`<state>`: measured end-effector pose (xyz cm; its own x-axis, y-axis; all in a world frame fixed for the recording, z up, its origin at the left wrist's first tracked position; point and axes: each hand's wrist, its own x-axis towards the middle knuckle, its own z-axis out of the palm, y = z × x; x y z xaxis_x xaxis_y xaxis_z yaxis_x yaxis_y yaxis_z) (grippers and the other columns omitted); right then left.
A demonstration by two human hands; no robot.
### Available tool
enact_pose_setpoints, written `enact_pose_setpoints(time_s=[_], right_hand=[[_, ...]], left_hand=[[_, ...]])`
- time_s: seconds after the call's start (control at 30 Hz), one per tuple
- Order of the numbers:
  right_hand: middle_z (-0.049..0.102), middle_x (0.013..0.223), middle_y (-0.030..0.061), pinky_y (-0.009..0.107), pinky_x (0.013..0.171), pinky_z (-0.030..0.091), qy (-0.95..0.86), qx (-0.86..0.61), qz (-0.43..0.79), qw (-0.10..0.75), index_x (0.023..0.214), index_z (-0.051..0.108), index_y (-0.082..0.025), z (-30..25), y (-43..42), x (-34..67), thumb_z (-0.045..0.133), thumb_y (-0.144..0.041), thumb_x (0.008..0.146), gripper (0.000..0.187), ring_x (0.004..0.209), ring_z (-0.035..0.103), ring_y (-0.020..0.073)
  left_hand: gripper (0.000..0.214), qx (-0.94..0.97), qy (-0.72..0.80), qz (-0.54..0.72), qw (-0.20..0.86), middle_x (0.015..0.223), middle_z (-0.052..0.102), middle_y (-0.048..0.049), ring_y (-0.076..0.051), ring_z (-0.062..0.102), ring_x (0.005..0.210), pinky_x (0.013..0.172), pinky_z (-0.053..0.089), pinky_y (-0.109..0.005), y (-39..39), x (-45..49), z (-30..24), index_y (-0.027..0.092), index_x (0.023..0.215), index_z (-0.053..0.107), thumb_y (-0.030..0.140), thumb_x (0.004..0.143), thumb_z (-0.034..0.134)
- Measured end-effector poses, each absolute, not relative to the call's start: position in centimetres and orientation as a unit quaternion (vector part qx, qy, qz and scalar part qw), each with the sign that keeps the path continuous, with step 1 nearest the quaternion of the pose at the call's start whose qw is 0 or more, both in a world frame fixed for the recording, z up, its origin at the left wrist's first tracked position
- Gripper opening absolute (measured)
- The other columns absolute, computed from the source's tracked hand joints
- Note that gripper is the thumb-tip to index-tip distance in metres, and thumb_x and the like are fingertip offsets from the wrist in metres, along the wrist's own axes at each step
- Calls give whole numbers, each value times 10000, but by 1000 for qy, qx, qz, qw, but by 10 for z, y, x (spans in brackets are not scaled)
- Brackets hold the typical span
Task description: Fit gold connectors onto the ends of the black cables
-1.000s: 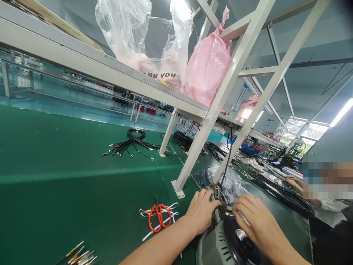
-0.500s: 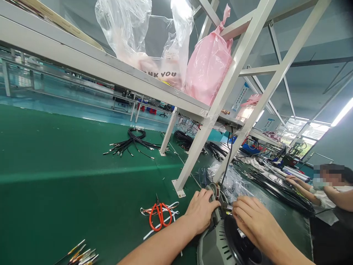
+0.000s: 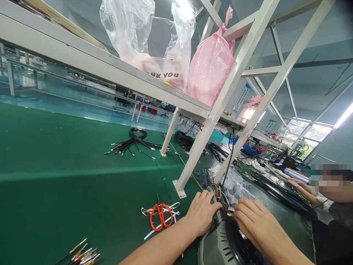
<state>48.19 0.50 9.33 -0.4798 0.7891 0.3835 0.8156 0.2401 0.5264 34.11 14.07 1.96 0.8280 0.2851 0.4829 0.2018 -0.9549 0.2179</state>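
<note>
My left hand (image 3: 202,214) is closed around the upper edge of a grey machine (image 3: 213,246) at the bottom of the view, beside its round copper-wound part (image 3: 217,192). My right hand (image 3: 255,225) lies over the machine's black round disc (image 3: 239,247), fingers curled and pinching a small yellow-tipped piece (image 3: 229,211) at the machine's top. A black cable (image 3: 228,162) runs from the machine up to the shelf.
Orange-handled scissors (image 3: 161,217) lie on white strips on the green mat (image 3: 55,176). Wire ends (image 3: 82,254) sit bottom left, black cable bundles (image 3: 132,141) farther back. A white shelf frame (image 3: 204,136) holds pink and clear bags (image 3: 209,66). A co-worker's hand (image 3: 296,183) works at right.
The view has shifted slightly. My right hand's fingers have drawn in closer to the top of the machine; my left hand keeps its grip. The co-worker at right has moved.
</note>
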Motion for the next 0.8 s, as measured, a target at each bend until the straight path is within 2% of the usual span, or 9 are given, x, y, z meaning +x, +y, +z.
enact_pose_setpoints(time_s=[0.17,0.4,0.8], right_hand=[[681,790,50,380,776,371,-789,-495,-364,21,745,614,-166,94,5,481,389,-37,910,307,852,588,253],[683,816,81,370,801,381,-776,-505,-374,50,792,632,-142,98,6,483,383,-79,941,297,872,580,252],[687,810,79,371,796,368,-784,-501,-365,42,771,630,-150,93,2,487,364,-75,946,327,870,584,255]], left_hand=[[404,955,123,261,73,1243,502,-91,-263,462,1105,877,428,-392,140,339,23,275,1231,531,141,852,491],[419,954,126,263,72,1202,516,-99,-279,472,1073,852,441,-410,140,339,26,263,1235,532,149,832,512],[403,954,120,262,79,1208,522,-98,-273,476,1088,867,437,-401,140,341,26,259,1197,566,136,816,516]])
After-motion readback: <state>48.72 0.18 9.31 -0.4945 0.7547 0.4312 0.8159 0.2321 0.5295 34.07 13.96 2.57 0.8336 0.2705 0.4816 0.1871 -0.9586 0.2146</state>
